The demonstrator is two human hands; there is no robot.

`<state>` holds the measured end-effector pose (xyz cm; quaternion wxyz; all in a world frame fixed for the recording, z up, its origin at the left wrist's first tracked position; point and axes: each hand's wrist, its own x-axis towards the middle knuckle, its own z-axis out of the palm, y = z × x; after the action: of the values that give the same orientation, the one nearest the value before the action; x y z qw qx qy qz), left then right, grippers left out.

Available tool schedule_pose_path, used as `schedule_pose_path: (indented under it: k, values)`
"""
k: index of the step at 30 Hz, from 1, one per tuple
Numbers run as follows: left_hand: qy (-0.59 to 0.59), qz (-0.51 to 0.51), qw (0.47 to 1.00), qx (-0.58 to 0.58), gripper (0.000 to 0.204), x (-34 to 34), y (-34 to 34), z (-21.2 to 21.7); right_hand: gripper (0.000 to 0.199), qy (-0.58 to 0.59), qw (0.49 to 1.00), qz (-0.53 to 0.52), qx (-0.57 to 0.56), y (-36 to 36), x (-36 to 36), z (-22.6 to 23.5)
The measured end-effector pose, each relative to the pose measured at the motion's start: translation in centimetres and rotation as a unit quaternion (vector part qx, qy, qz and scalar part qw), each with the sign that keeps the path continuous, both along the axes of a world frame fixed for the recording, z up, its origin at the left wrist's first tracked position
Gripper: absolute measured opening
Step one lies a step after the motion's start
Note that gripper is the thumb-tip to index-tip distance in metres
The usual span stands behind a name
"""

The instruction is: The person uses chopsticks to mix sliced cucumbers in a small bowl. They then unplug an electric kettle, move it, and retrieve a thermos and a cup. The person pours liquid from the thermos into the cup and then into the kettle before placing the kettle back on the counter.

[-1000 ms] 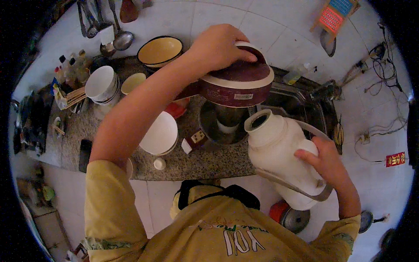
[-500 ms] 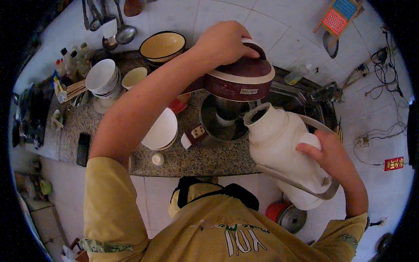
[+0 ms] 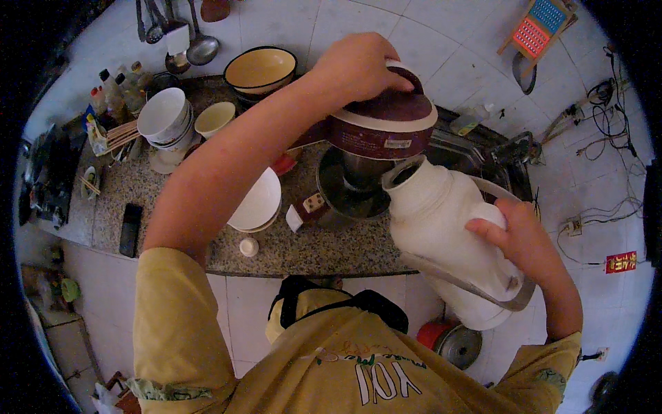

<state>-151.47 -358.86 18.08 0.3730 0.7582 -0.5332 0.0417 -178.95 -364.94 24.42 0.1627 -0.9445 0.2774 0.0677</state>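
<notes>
My left hand (image 3: 362, 65) is closed round the handle on top of a maroon, white-rimmed soy milk maker head (image 3: 369, 134). A metal cylinder (image 3: 362, 171) hangs below that head, down into a metal jug (image 3: 334, 210) on the counter. In my right hand (image 3: 514, 234), a white thermos flask (image 3: 452, 228) is gripped by its handle and tilted, its uncapped mouth close to the jug's right rim. No stream of liquid can be made out. A small white round cap (image 3: 249, 247) lies near the counter's front edge.
White bowls (image 3: 256, 200) sit left of the jug, with stacked bowls (image 3: 162, 117) and a yellow bowl (image 3: 258, 69) farther back. A phone (image 3: 129, 230) lies at the left. The sink and faucet (image 3: 517, 148) are right; a red-sided pot (image 3: 458, 345) stands below the counter.
The thermos flask has shifted slightly left, its mouth closer to the jug. My left hand keeps its hold on the soy milk maker head, almost unmoved.
</notes>
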Motion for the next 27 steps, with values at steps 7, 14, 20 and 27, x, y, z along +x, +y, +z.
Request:
schedule_pose_path:
  k: [7, 14, 20, 27]
  values:
    - [0.029, -0.029, 0.999, -0.004, 0.044, 2.1, 0.3, 0.0, 0.036, 0.010, 0.999, -0.018, -0.031, -1.2, -1.3, -0.7]
    - [0.015, 0.068, 0.998, -0.007, 0.050, 3.2, 2.4, 0.4, 0.034, -0.012, 0.999, -0.012, -0.034, -1.8, -2.4, -1.0]
    - [0.109, 0.058, 0.992, -0.007, 0.049, 3.8, 4.6, 1.1, 0.031, -0.047, 0.998, -0.047, 0.005, -1.8, -3.1, -0.8]
    - [0.148, 0.080, 0.986, -0.020, 0.037, 3.8, 7.6, 2.5, 0.032, -0.065, 0.990, -0.124, 0.031, -3.0, -5.8, -2.2]
